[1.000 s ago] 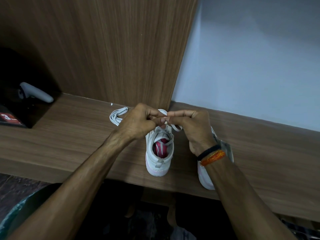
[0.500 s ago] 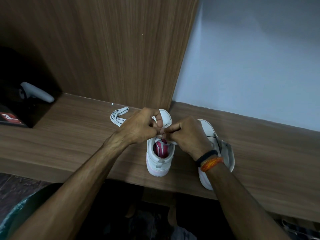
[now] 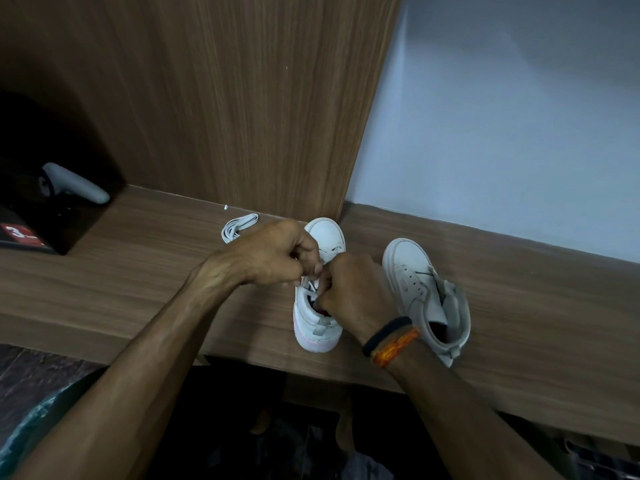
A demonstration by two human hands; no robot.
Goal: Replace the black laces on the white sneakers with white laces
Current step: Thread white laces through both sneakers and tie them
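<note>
Two white sneakers stand on the wooden shelf point(image 3: 138, 271). The left sneaker point(image 3: 327, 237) has its toe against the wooden panel and a white lace through its eyelets. My left hand point(image 3: 277, 254) and my right hand point(image 3: 353, 292) meet over its tongue, fingers curled and pinching the white lace there; the lace ends are hidden under my fingers. The right sneaker point(image 3: 415, 282) stands beside it with no lace and its tongue flopped open. A bundled spare white lace point(image 3: 239, 227) lies on the shelf left of the shoes.
A dark box with a red label point(image 3: 24, 233) and a grey handle-shaped device point(image 3: 76, 183) sit at the far left. A wooden panel point(image 3: 242, 98) and a pale wall point(image 3: 502, 133) rise behind the shelf. The shelf's front edge runs just below the sneakers' heels.
Both hands have dropped from above the toe to the tongue of the left sneaker, drawing the white lace down. The right sneaker, earlier covered by my right wrist, now shows.
</note>
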